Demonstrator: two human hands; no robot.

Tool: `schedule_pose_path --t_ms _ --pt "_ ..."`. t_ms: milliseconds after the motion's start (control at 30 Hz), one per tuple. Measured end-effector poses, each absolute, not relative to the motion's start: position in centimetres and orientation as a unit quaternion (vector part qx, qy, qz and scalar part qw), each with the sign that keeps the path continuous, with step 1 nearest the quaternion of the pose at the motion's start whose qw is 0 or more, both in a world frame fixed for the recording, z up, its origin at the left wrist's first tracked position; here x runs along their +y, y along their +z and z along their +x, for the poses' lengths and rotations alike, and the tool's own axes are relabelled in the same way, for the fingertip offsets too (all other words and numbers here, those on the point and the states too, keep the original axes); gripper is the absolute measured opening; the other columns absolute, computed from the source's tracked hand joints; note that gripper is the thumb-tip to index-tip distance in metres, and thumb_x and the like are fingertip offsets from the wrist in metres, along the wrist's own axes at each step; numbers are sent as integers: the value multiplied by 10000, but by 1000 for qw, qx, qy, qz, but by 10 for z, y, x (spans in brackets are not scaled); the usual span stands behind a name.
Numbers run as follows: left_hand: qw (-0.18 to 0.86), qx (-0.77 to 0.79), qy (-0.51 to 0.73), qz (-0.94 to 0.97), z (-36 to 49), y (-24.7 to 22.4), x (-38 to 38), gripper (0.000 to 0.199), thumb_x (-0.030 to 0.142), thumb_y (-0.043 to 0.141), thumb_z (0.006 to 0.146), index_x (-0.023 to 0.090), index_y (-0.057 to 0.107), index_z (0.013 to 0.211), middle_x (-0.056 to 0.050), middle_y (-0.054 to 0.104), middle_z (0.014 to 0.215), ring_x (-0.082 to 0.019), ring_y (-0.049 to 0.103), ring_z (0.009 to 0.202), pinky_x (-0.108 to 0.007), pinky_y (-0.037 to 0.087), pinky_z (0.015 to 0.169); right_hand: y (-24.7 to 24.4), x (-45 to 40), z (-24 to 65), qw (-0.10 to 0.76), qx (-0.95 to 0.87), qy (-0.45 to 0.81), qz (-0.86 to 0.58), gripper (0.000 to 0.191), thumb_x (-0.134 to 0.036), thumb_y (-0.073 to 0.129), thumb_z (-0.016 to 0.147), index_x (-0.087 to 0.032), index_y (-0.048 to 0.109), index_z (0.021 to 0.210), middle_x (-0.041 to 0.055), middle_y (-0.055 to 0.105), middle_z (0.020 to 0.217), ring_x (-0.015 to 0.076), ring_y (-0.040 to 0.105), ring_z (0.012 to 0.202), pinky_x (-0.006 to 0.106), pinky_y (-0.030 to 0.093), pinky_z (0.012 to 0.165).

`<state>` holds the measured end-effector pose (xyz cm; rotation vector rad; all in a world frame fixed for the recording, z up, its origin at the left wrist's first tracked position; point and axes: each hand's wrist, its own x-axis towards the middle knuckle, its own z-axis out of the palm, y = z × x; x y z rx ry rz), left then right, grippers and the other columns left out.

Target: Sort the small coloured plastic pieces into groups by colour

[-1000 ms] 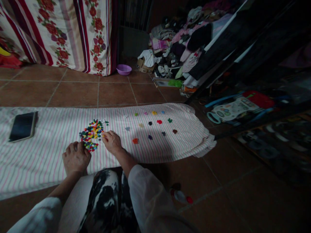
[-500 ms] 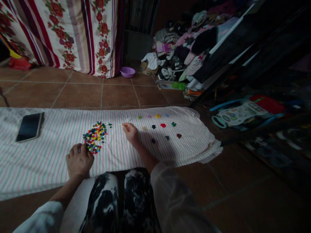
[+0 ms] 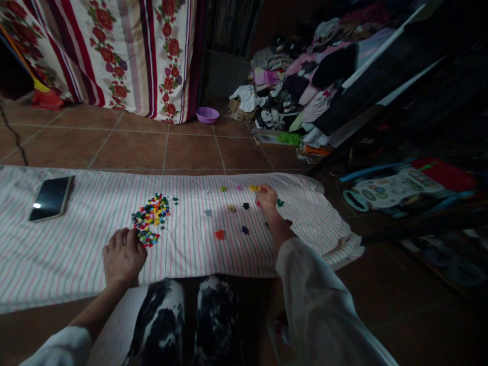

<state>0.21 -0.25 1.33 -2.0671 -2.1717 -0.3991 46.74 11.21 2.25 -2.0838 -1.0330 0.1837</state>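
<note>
A mixed pile of small coloured pieces (image 3: 154, 211) lies on the striped cloth; their exact kind is too small to tell. My left hand (image 3: 124, 256) rests palm down at the pile's near-left edge, fingers a little bent and slightly apart. My right hand (image 3: 269, 198) reaches across to the small yellow group (image 3: 254, 188), thumb and finger pinched on a small yellow piece there. Around it are little one-colour groups: pink (image 3: 239, 188), black (image 3: 246, 206), dark green (image 3: 280, 202), beige (image 3: 231, 208), orange (image 3: 220, 234) and dark blue (image 3: 245, 230). My right hand partly hides a red group.
The striped cloth (image 3: 87, 223) covers a long low surface before my knees. A phone (image 3: 51, 198) lies at its left. Beyond, on the tiled floor, are a purple basin (image 3: 207, 115) and a heap of clothes (image 3: 293, 86). A floral curtain (image 3: 133, 56) hangs behind.
My right hand has moved right, from beside the mixed pile to the yellow group, uncovering the orange and grey-blue groups. My left hand stays by the pile. The view has shifted slightly.
</note>
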Motion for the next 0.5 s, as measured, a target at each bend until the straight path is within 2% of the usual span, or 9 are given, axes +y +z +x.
schedule_pose_path --t_ms 233,500 --pt "67 -720 -123 -680 2 13 -3 426 306 350 874 142 547 1214 -152 548 1243 -295 491 1138 -417 377 854 13 121 484 344 -408 81 -842 323 -137 491 751 -159 726 972 69 716 884 165 646 811 280 489 834" --pt "69 -719 -125 -680 2 12 -2 422 308 348 878 149 544 1215 -155 549 1245 -303 486 1159 -423 375 850 5 128 486 337 -430 79 -834 309 -171 506 767 -163 735 974 87 725 882 186 654 808 310 504 823"
